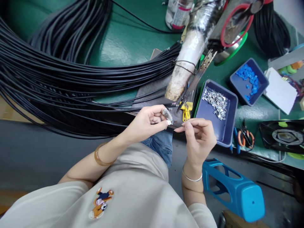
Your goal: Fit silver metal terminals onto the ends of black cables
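Observation:
My left hand (pixel 152 122) is closed in a pinch, its thumb against the index finger, which has a greyish covering. A tiny piece with thin wire-like ends pokes out at the fingertips, too small to name. Just to the right, my right hand (pixel 200 136) has thumb and index finger pressed together; whatever they hold, if anything, is too small to make out. The two sets of fingertips are close but apart. Beyond them, black cable ends (pixel 166 105) lie by a yellow clip-like tool (pixel 186 110).
A large coil of black cable (pixel 95 74) spreads across the green table (pixel 123 41). A wrapped post (pixel 187 60) slants over it. To the right are a tray of small metal pieces (pixel 224 134), a tray of blue pieces (pixel 262 85), orange-handled pliers (pixel 241 138) and a blue stool (pixel 251 199).

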A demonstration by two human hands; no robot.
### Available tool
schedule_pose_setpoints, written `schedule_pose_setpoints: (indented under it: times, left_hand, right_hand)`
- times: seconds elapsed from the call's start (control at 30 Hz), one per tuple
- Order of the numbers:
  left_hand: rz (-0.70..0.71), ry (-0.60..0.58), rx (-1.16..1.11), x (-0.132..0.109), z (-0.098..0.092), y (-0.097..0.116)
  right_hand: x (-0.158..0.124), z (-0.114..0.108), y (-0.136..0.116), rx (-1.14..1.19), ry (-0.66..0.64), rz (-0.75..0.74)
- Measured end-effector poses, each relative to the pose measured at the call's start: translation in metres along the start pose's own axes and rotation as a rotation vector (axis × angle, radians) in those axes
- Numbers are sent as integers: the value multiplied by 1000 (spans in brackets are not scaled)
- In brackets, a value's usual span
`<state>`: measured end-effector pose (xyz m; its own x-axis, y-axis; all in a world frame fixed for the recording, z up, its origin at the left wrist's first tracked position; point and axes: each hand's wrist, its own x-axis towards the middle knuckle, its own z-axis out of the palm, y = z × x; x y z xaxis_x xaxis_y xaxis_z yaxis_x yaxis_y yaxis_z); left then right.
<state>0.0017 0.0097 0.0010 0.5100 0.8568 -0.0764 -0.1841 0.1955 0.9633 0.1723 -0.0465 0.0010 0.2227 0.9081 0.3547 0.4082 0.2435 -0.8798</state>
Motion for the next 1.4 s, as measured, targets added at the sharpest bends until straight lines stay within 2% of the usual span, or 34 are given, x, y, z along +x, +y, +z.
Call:
schedule_pose_setpoints:
  times: [0.07, 0.2, 0.3, 0.47, 1.1, 1.4]
  left_hand:
    - [1, 11, -11, 0, 0, 0]
    - [3, 23, -33, 2, 1, 0]
    - [-21, 48, -39, 4, 2, 2]
    - [-78, 89, -13, 9, 3, 5]
    - [-95, 105, -39, 18, 6, 6]
    - [-98, 109, -127, 20, 6, 5]
  right_hand:
    - [-1, 1, 1, -56, 40, -66]
    - [-1, 5, 4, -166, -26, -213]
    - [0, 8, 7, -191, -21, -302]
    - [3, 10, 8, -248, -7, -384]
    - [8, 9, 9, -239, 5, -347]
    - [10, 9, 8, -215, -3, -337]
